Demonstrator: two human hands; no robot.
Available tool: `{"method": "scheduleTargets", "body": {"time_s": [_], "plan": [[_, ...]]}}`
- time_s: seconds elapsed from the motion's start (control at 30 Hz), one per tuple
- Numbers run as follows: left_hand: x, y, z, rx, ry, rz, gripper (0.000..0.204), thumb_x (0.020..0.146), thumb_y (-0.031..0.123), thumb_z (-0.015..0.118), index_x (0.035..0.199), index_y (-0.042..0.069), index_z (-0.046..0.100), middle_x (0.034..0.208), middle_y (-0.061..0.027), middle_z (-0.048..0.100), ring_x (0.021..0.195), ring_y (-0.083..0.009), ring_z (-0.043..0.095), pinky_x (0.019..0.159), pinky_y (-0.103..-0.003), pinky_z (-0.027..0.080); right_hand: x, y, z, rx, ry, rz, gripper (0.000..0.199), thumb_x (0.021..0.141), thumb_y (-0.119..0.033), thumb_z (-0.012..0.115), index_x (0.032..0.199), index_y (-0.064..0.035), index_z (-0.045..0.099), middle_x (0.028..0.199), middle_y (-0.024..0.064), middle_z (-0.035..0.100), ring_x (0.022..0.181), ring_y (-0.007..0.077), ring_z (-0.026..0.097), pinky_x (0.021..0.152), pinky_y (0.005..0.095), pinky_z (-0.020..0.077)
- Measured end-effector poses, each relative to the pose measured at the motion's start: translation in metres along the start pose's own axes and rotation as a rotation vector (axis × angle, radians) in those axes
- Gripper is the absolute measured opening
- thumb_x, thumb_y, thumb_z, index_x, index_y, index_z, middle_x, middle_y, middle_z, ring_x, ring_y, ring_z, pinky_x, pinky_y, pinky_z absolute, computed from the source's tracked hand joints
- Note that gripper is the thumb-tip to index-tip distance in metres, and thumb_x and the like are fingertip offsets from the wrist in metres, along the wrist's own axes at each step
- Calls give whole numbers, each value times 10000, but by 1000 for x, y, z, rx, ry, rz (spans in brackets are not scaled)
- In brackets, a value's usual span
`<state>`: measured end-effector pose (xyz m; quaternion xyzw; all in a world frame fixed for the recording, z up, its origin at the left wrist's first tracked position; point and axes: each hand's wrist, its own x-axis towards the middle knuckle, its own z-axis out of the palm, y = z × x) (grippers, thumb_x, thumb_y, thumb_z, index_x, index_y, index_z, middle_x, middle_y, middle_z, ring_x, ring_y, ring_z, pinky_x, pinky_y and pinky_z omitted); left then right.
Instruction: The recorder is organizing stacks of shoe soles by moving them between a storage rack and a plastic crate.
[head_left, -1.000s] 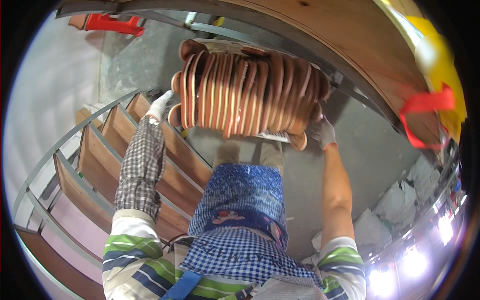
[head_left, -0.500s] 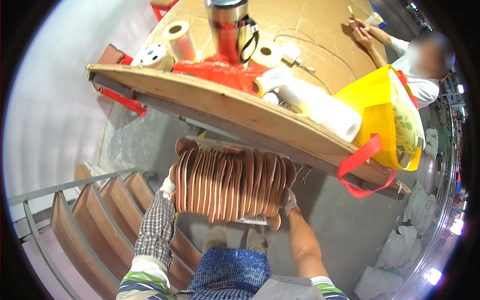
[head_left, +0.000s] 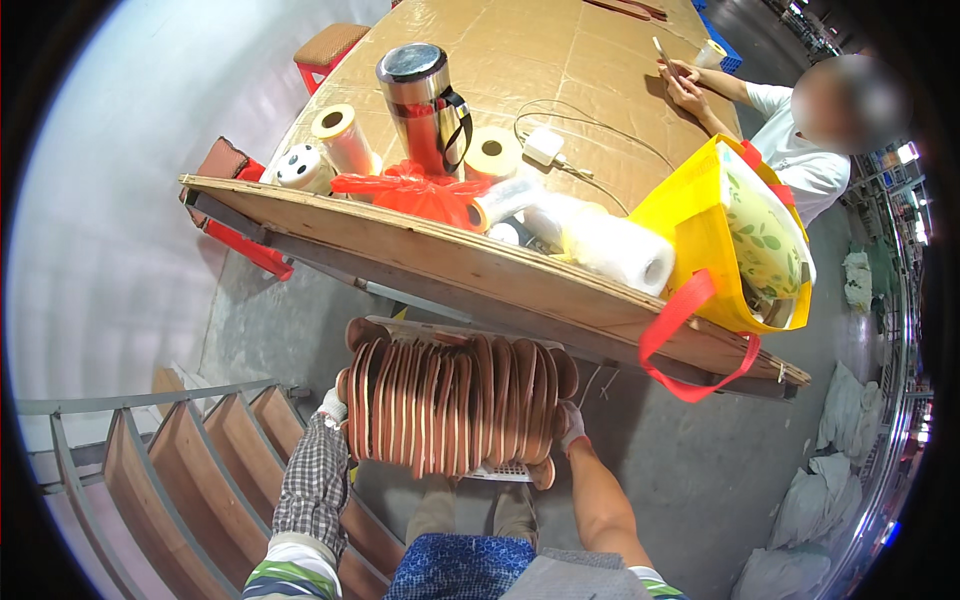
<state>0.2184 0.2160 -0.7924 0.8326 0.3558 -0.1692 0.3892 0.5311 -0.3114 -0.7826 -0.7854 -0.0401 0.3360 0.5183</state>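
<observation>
A white plastic basket (head_left: pixel 512 472) is held in front of my legs, packed with a row of brown shoe insoles (head_left: pixel 450 405) standing on edge with pale rims showing. My left hand (head_left: pixel 333 405), in a white glove and checked sleeve, grips the basket's left end. At the opposite end my right hand (head_left: pixel 572 424), also gloved, grips it below a bare forearm. The insoles and the basket partly hide the fingers of both hands. Most of the basket's walls are covered by the insoles.
Just ahead, the edge of a wooden table (head_left: pixel 480 250) slants across. On it stand a steel flask (head_left: pixel 418 105), film rolls (head_left: pixel 640 262) and a yellow bag (head_left: pixel 690 210). A rack with wooden shelves (head_left: pixel 180 480) is at left. Another person (head_left: pixel 790 120) sits at far right holding a phone.
The view has shifted, so the table and its items sit lower and more of the tabletop shows. Both hands keep hold of the basket, which appears slightly lower and farther left.
</observation>
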Motion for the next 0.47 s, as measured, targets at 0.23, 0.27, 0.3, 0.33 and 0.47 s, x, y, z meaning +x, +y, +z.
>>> {"method": "scheduleTargets", "body": {"time_s": [0.23,0.27,0.3,0.33,0.47], "plan": [[-3,11,1,177,-126,5,351,1052,215,487,1363,105,608,1173,-152,731,1115,-329,688,939,-412,549,-2,-5,-16,-201,94,75,388,987,-345,638,1116,16,698,970,108,730,845,217,690,767,336,546],[8,21,-1,199,-143,18,349,1052,213,485,1360,104,610,1167,-153,733,1112,-329,690,935,-414,551,-8,-6,-25,-209,111,70,388,987,-345,638,1116,16,698,970,108,730,845,217,690,767,336,546],[-4,14,-15,239,-147,-19,347,1052,210,484,1356,103,612,1162,-153,735,1108,-330,691,932,-415,552,-18,-23,-7,102,125,203,361,987,-338,633,1099,-4,715,965,115,731,844,226,692,779,344,550],[-23,6,-31,279,-143,-48,346,1052,208,483,1353,101,615,1157,-153,737,1105,-331,693,928,-416,554,-28,-43,4,413,141,333,338,987,-331,628,1083,-24,731,961,122,733,844,236,694,791,351,554],[-36,62,-37,7,-114,-126,366,1061,211,466,1382,106,605,1251,-214,683,1203,-312,647,1010,-435,495,-82,-140,-32,-166,186,693,406,1039,-315,523,1328,-63,655,1228,206,708,1122,347,687,971,471,528]]}}
